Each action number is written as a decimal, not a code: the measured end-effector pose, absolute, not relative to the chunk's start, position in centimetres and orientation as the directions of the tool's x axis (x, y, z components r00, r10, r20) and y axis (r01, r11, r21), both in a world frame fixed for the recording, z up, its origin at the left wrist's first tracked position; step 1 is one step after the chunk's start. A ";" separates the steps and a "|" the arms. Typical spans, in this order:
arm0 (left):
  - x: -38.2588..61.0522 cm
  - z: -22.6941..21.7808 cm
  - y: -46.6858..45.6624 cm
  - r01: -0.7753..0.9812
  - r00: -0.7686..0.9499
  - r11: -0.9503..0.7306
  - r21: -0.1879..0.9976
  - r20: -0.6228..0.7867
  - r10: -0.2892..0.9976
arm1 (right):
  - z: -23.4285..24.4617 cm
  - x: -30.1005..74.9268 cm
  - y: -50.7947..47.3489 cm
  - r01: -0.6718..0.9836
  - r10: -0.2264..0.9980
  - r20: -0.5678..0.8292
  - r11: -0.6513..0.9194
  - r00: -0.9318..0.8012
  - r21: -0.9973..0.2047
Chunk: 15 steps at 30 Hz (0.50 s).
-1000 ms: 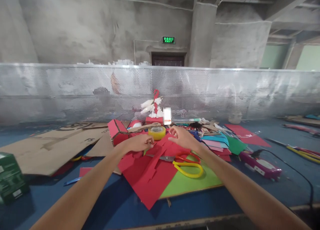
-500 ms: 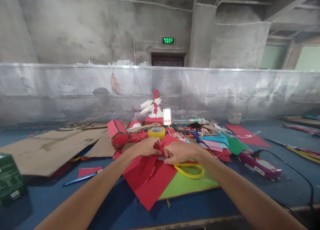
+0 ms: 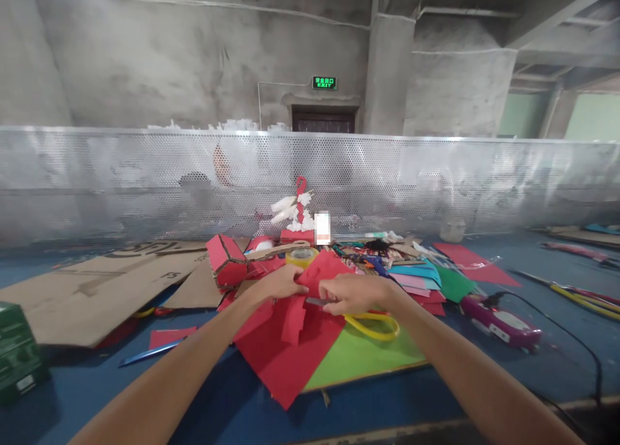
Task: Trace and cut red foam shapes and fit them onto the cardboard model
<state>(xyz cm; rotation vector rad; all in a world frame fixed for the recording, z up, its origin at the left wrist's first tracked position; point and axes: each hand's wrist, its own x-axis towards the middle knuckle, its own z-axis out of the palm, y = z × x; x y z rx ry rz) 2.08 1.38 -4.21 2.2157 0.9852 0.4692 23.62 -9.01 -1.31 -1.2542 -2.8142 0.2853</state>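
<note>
My left hand (image 3: 283, 282) pinches a piece of red paper (image 3: 329, 267), with a narrow flap of it hanging below the fingers. Closed around a pair of scissors (image 3: 372, 327), my right hand (image 3: 356, 293) is just to the right. The scissors have large yellow loop handles, and a grey blade points left toward the red paper by my left fingers. Whether the blades are apart I cannot tell. Under both hands lies a larger red sheet (image 3: 290, 367), overlapping a light green board (image 3: 372, 361).
Behind my hands are a tape roll (image 3: 301, 258), a red cardboard piece (image 3: 227, 261) and a heap of coloured paper. Flat cardboard (image 3: 111, 290) and a blue cutter (image 3: 150, 353) are left. A purple device (image 3: 501, 322) with a black cable lies right. A perforated metal panel (image 3: 145, 180) stands behind.
My left hand has shifted slightly left and my right hand slightly right, widening the gap between them. More of the grey blade shows, and the red flap hangs lower.
</note>
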 end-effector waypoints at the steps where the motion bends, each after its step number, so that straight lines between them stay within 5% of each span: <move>1: 1.9 -4.1 1.5 0.525 0.646 -0.490 0.696 0.050 0.762 | -1.1 23.8 -9.1 0.748 0.758 -0.037 0.633 -0.651 -0.197; 7: 0.4 -3.6 1.9 0.564 0.575 -0.375 0.736 -0.024 0.818 | 0.3 25.6 -9.5 0.820 0.832 -0.072 0.521 -0.550 -0.237; 15: -0.4 -2.9 1.3 0.567 0.514 -0.233 0.790 -0.119 0.850 | -0.2 27.9 -8.4 0.960 0.964 0.030 0.267 -0.266 -0.085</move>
